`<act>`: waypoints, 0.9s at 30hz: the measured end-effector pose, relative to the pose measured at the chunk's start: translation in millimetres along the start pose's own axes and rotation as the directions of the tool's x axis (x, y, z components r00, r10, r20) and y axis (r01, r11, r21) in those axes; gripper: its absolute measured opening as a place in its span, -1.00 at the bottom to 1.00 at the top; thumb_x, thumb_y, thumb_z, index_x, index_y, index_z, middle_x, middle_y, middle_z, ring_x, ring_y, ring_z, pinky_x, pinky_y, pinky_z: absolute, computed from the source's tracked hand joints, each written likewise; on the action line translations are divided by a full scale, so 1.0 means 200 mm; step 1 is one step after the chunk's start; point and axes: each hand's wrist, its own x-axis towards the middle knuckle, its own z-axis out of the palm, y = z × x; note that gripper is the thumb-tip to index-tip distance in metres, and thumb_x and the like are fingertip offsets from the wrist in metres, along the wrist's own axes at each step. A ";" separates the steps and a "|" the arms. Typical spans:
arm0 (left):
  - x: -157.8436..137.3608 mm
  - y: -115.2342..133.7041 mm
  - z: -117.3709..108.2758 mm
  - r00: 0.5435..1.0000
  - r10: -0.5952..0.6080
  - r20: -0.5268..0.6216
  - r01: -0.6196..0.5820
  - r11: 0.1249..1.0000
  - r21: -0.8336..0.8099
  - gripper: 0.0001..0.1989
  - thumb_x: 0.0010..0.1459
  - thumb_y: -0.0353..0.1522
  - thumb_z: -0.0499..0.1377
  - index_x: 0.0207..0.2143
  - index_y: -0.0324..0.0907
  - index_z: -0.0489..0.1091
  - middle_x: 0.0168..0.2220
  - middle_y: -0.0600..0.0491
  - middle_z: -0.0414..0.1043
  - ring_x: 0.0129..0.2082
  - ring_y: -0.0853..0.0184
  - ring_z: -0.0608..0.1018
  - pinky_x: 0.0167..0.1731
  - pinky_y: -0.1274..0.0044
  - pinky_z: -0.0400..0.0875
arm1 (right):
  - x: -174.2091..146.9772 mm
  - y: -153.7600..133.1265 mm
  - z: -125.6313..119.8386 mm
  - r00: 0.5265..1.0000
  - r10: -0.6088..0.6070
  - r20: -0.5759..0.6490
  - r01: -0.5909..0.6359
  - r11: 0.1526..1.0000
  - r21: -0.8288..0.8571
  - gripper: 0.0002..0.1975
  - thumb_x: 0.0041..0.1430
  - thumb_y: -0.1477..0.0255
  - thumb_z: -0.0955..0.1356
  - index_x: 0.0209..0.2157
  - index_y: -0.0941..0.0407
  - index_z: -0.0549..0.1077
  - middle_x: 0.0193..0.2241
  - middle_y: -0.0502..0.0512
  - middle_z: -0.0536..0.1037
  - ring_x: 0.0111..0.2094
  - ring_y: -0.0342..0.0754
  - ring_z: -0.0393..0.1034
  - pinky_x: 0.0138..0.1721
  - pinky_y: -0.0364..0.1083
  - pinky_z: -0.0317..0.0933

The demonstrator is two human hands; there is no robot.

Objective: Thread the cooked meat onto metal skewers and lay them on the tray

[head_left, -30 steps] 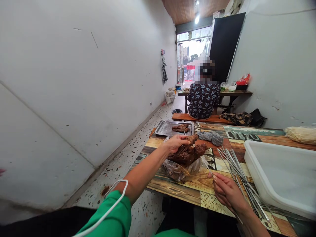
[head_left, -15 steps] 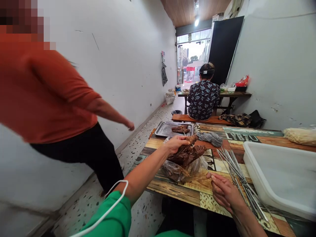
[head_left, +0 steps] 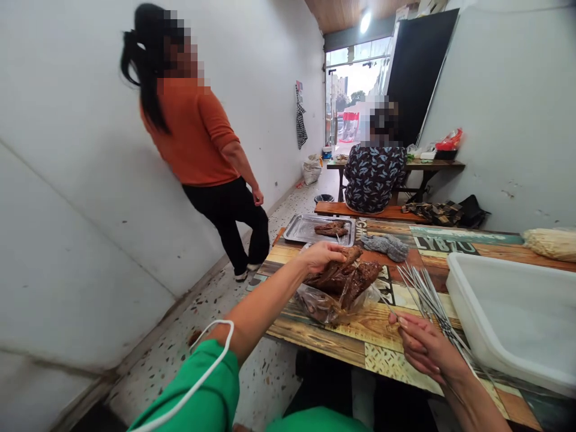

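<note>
My left hand (head_left: 324, 257) is closed on a piece of dark brown cooked meat (head_left: 353, 254), above a heap of similar meat (head_left: 363, 281) in a clear plastic bag (head_left: 315, 305). Pinched in my right hand (head_left: 425, 346) is a thin metal skewer (head_left: 386, 300) that slants up toward the bag and the meat. Its tip is hard to make out. Beside the right hand lies a bundle of loose metal skewers (head_left: 429, 297). Behind the bag, more brown meat (head_left: 332, 228) rests on a metal tray (head_left: 293, 233).
A large white plastic tub (head_left: 483, 336) stands at the right of the wooden table (head_left: 315, 341). Grey gloves (head_left: 386, 246) lie behind the meat. One person in orange (head_left: 198, 132) is on foot at the left; another (head_left: 373, 177) sits ahead at a farther table.
The person in orange has walked forward, away from my left side. My view has shifted slightly. Both hands keep their holds, with little movement over the table.
</note>
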 end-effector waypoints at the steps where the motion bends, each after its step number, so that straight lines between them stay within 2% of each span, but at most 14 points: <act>1: 0.01 -0.01 0.00 1.000 0.006 -0.018 -0.007 1.000 -0.007 -0.62 -0.37 -0.53 0.35 -0.34 -0.28 0.57 -0.47 0.04 0.56 -0.50 0.39 0.54 -0.33 0.54 0.40 | -0.01 0.01 0.01 1.000 -0.014 -0.021 0.014 1.000 -0.003 -0.63 0.05 0.18 0.44 -0.23 0.16 0.40 -0.78 -0.32 0.02 -0.85 -0.39 -0.30 -0.86 -0.33 -0.20; 5: 0.03 -0.02 0.01 0.999 0.012 -0.044 -0.013 1.000 -0.021 -0.64 -0.39 -0.54 0.33 -0.38 -0.29 0.56 -0.48 0.04 0.56 -0.50 0.39 0.53 -0.33 0.54 0.39 | -0.03 0.04 0.07 0.994 -0.065 -0.083 0.066 0.998 0.012 -0.61 0.05 0.17 0.44 -0.21 0.15 0.39 -0.78 -0.34 -0.06 -0.85 -0.39 -0.30 -0.85 -0.34 -0.22; 9: 0.03 -0.02 0.02 0.998 0.015 -0.054 -0.015 1.000 -0.008 -0.66 -0.37 -0.55 0.31 -0.38 -0.30 0.56 -0.45 0.02 0.56 -0.47 0.38 0.54 -0.31 0.54 0.39 | -0.06 0.01 0.11 0.996 -0.038 -0.076 0.039 0.999 0.006 -0.58 0.01 0.17 0.46 -0.21 0.17 0.40 -0.78 -0.33 -0.02 -0.86 -0.39 -0.28 -0.86 -0.33 -0.23; 16: -0.02 0.03 -0.02 0.998 0.013 -0.069 -0.013 1.000 -0.003 -0.69 -0.30 -0.55 0.29 -0.37 -0.30 0.56 -0.47 0.02 0.56 -0.50 0.39 0.53 -0.34 0.54 0.40 | -0.12 0.01 0.05 0.994 -0.017 -0.108 0.011 0.999 -0.053 -0.61 0.08 0.17 0.43 -0.17 0.15 0.41 -0.77 -0.31 -0.03 -0.84 -0.37 -0.24 -0.83 -0.31 -0.16; 22: -0.02 0.07 -0.05 0.998 -0.028 -0.050 0.026 0.999 -0.036 -0.65 -0.31 -0.57 0.34 -0.33 -0.29 0.56 -0.42 0.00 0.58 -0.46 0.34 0.57 -0.34 0.52 0.45 | -0.14 0.02 0.06 0.996 -0.009 -0.091 0.005 0.999 -0.040 -0.67 0.11 0.19 0.42 -0.21 0.14 0.41 -0.76 -0.30 -0.01 -0.84 -0.38 -0.23 -0.83 -0.32 -0.16; 27: 0.00 0.05 -0.06 0.996 -0.057 -0.066 0.051 0.995 -0.087 -0.67 -0.26 -0.58 0.35 -0.32 -0.29 0.55 -0.43 0.01 0.57 -0.48 0.38 0.57 -0.35 0.56 0.45 | -0.10 0.02 0.11 0.999 0.011 -0.043 -0.012 0.999 -0.031 -0.60 0.08 0.16 0.42 -0.17 0.15 0.41 -0.77 -0.32 -0.04 -0.86 -0.36 -0.23 -0.85 -0.31 -0.17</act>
